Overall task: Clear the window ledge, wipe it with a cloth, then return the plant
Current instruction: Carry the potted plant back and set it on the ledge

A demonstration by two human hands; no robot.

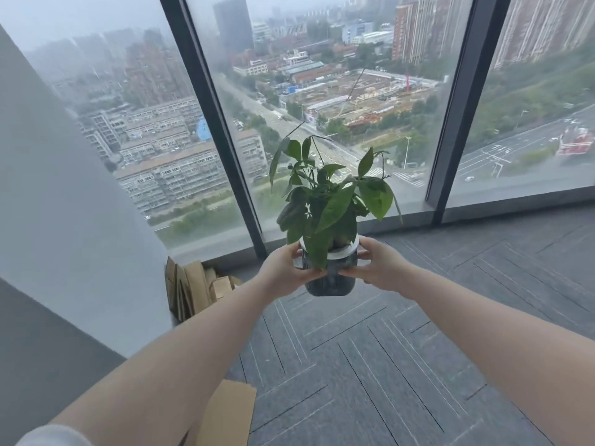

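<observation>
I hold the plant [328, 201] aloft — left hand [283, 268] and right hand [380, 268] grasping its jar [331, 281] — likely mid-carry; next needs a steady set-down.

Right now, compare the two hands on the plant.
The left hand grips the jar from its left side, the right hand from its right. The left hand's thumb lies by the white rim; the right hand's fingers reach under the leaves. Both hold the jar off the floor.
</observation>
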